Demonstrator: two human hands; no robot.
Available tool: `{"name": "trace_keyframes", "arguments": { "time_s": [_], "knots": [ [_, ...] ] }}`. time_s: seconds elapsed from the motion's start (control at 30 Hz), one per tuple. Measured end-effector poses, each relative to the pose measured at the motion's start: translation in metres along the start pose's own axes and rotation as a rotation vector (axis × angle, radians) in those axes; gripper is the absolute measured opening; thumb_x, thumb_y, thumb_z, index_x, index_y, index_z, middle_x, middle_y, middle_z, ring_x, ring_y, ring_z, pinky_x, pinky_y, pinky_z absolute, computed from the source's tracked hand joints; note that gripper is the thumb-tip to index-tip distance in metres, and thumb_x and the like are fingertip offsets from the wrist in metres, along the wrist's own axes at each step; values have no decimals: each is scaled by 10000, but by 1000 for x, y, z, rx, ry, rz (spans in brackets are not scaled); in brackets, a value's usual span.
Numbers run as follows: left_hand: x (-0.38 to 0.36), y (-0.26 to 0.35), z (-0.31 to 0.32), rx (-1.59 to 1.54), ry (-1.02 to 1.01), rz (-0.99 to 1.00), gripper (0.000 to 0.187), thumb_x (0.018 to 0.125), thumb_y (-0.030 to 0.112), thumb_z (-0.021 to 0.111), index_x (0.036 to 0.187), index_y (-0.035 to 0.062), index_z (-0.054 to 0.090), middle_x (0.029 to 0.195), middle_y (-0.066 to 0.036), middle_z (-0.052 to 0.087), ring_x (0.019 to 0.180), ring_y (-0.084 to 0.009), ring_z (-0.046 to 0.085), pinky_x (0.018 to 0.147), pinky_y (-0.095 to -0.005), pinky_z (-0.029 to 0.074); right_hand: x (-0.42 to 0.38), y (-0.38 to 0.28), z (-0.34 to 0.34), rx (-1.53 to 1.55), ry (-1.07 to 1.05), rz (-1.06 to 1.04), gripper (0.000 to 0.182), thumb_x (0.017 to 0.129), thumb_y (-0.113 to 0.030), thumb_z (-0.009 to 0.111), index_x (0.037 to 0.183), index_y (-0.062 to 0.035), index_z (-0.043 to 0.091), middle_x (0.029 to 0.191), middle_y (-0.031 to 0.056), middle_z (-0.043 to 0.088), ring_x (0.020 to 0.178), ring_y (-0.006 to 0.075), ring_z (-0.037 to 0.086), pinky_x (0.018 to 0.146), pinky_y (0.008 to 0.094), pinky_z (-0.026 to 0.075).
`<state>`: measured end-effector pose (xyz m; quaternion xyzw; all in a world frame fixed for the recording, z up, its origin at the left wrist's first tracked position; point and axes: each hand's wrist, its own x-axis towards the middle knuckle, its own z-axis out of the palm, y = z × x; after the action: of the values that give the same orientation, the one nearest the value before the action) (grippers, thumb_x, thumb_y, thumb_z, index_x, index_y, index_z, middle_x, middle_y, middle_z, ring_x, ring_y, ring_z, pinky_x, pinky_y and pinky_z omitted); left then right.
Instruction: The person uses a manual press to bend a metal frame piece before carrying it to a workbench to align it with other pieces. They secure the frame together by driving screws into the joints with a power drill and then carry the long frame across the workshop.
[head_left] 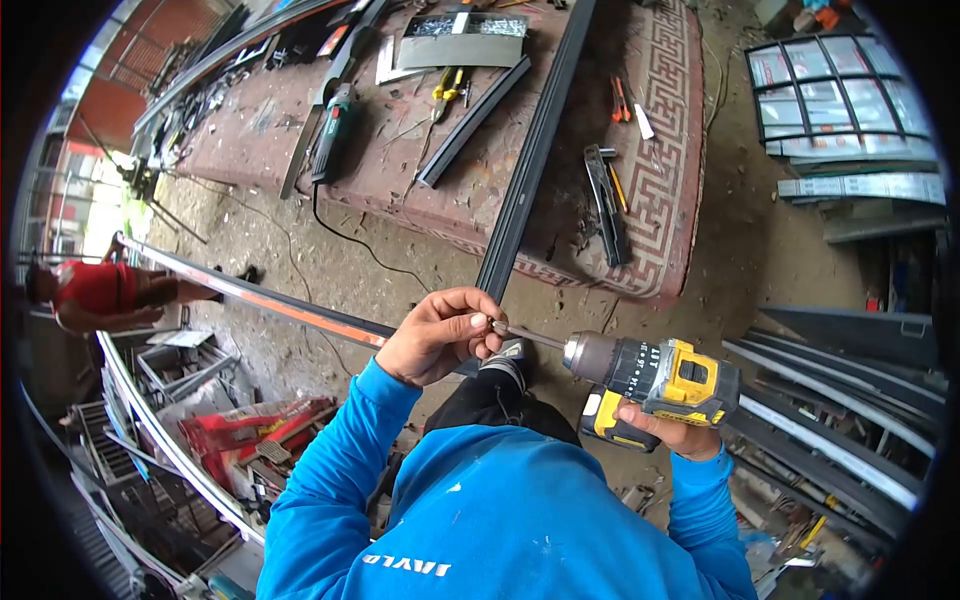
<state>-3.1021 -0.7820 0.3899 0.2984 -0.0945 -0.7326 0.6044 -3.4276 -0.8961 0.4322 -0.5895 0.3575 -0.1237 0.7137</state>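
My right hand (680, 434) grips the handle of a yellow and black cordless drill (640, 368), which points left. A long driver bit (538, 339) sticks out of its chuck. At the tip of that bit, my left hand (440, 335) pinches a small screw-like piece (499, 327) between thumb and fingertips; the piece is too small to make out fully. Just beyond my left hand, a long dark metal profile (515, 205) runs away across the worktable. A second long profile with an orange strip (290, 318) ends near my left wrist.
The cloth-covered worktable (400, 165) holds an angle grinder (333, 135) with a trailing cord, yellow-handled pliers (446, 92), a short dark profile (474, 122) and a pencil (618, 187). A person in red (95, 290) stands far left. Metal profiles (830, 400) are stacked at right.
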Motion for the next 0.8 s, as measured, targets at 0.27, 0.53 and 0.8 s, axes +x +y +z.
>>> {"name": "trace_keyframes", "arguments": {
  "time_s": [0.27, 0.53, 0.8],
  "knots": [
    [-34, 5, 0, 372, -42, -241, 137, 918, 23, 608, 1036, -44, 627, 923, -133, 676, 792, -180, 685, 690, -249, 562, -80, 63, 102, 58, 320, -43, 323, 770, -186, 799, 1027, -49, 659, 955, 62, 703, 870, 172, 668, 787, 316, 538],
    [-9, 45, -15, 982, -323, -494, 187, 929, 56, 609, 1074, -60, 622, 916, -125, 681, 785, -173, 676, 706, -264, 550, -76, 119, 254, 146, 714, -167, 330, 808, -165, 784, 1089, -52, 655, 1021, 59, 706, 899, 152, 667, 758, 315, 549],
    [-20, 45, -83, 983, -510, -942, 263, 941, 116, 577, 1129, -68, 588, 951, -147, 682, 860, -203, 689, 738, -284, 566, -25, 168, 464, 1204, 956, -313, 399, 801, -64, 776, 1167, -44, 619, 1082, 72, 692, 1011, 177, 656, 873, 324, 552]
  ]
}}
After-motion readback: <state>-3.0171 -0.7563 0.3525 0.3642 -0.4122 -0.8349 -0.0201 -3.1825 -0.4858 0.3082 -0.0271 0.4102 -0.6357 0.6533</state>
